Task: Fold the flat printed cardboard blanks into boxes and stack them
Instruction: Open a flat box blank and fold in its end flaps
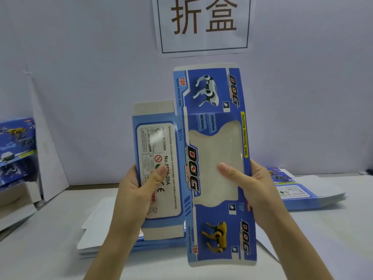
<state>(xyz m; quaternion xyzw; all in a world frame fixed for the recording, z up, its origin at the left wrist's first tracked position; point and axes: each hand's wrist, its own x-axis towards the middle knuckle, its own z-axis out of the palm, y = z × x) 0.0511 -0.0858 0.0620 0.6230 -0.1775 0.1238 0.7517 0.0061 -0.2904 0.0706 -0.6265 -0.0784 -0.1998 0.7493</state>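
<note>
Several blue printed boxes (16, 150), blurred, stand stacked at the far left of your view, beside the white table (50, 239). Next to them, near the table's front, lies a pile of flat blanks (94, 229) with white backs uppermost, partly hidden behind your forearms. Your left hand (135, 195) grips the left side panel of the held blank (212, 122), thumb pressed on the grey label print, fingers behind the card. The held blank is raised upright above the table, clear of the pile, its long blue panel with the clear window facing you. A paper sign (203, 25) hangs on the wall behind it. Your right hand (254, 184) grips the blank's right edge, thumb lying across the window, fingers behind. At the far right, a second pile of blanks (308, 197), printed side up, rests on the table.
</note>
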